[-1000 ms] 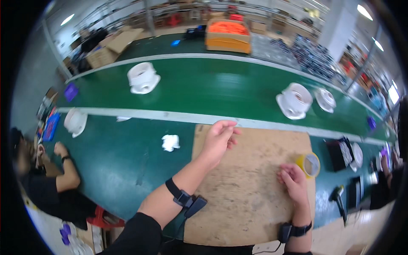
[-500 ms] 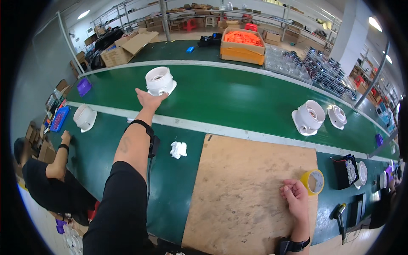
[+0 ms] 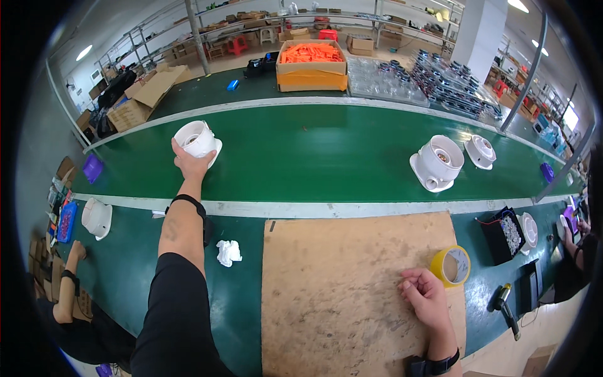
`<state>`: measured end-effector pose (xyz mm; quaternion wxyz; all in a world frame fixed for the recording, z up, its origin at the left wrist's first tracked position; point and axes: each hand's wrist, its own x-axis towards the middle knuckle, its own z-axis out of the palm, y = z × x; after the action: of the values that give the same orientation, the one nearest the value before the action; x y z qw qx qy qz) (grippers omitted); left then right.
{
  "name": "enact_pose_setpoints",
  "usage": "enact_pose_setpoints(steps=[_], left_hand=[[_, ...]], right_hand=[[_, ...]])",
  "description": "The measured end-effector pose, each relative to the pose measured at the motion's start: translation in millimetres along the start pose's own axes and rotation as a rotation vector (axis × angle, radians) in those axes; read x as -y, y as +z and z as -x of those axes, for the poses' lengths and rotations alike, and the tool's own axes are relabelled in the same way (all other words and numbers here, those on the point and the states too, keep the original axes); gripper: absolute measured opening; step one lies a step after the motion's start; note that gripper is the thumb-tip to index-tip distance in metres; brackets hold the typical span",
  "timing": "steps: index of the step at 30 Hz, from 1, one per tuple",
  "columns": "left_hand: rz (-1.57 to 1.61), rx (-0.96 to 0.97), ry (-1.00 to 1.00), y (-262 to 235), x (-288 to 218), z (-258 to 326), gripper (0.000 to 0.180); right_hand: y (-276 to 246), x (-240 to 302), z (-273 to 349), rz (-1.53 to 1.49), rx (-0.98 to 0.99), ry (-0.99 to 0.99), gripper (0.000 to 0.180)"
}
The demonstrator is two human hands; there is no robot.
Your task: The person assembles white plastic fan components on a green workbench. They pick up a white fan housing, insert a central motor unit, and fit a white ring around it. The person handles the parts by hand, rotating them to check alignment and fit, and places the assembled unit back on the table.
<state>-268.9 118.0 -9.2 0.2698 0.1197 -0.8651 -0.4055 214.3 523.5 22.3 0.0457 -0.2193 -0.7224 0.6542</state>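
Note:
At the near left of the green conveyor, my left hand (image 3: 191, 164) is closed round the near side of a white round plastic housing (image 3: 200, 139). Its fingers lie on the left side and the thumb on the right; the housing's square flange shows behind. My right hand (image 3: 427, 295) hovers over or rests on the brown cardboard sheet (image 3: 352, 289), its fingers loosely bent and a little apart, holding nothing. Just beyond it, a roll of yellow tape (image 3: 450, 266) stands on the sheet's right edge.
Another white housing (image 3: 438, 164) and a smaller white part (image 3: 481, 152) sit on the conveyor's right. Crumpled white tissue (image 3: 228, 252) lies left of the cardboard. At right are a black box (image 3: 500, 237) of small parts and a power screwdriver (image 3: 506, 309). Co-workers are at both sides.
My left hand has closed round the housing, which has come nearer across the conveyor. The whole view has shifted. My right hand stays by the tape.

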Motion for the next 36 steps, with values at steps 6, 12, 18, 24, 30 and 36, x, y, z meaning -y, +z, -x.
enact_pose_setpoints(steps=[6,12,18,24,30,36], left_hand=[[-0.005,0.021,0.106,-4,-6,3,0.123],[0.112,0.090,0.401,-8,-1,13,0.110],[0.504,0.408,0.408,-47,-79,102,0.104],[0.581,0.813,0.480,-114,-140,256,0.112],[0.461,0.975,0.495,-130,-127,344,0.105],[0.470,0.961,0.602,-131,-134,346,0.099]], right_hand=[[1,-2,1,0.032,-0.032,-0.029,0.019],[-2,-11,-9,0.150,-0.009,-0.134,0.021],[-3,-13,-6,0.146,-0.006,-0.199,0.021],[-5,-14,-4,0.088,0.009,-0.191,0.026],[8,1,4,0.174,-0.044,-0.334,0.044],[8,-6,2,0.179,-0.026,-0.343,0.039]])
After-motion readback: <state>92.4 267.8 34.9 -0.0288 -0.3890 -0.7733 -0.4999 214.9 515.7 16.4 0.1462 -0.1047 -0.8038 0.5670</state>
